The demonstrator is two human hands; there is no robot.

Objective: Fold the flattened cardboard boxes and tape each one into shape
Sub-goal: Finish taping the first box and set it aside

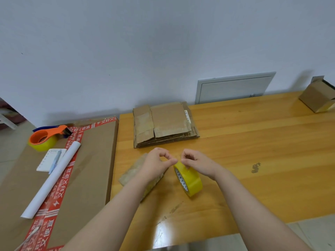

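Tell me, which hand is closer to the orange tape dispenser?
The left hand. The orange tape dispenser sits off to its left, on the big carton; the right hand is farther away, pinching the yellow tape roll.

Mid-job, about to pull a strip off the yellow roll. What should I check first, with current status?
1. Roll held: ok, right hand pinches yellow tape roll at its top.
2. Roll standing on edge: ok.
3. Tape end caught: cannot tell; left hand fingers meet at the roll's top.
4. Folding done on cardboard piece under the left forearm: cannot tell, mostly hidden.
5. Supply: ok, stack of flattened boxes lies behind the hands.
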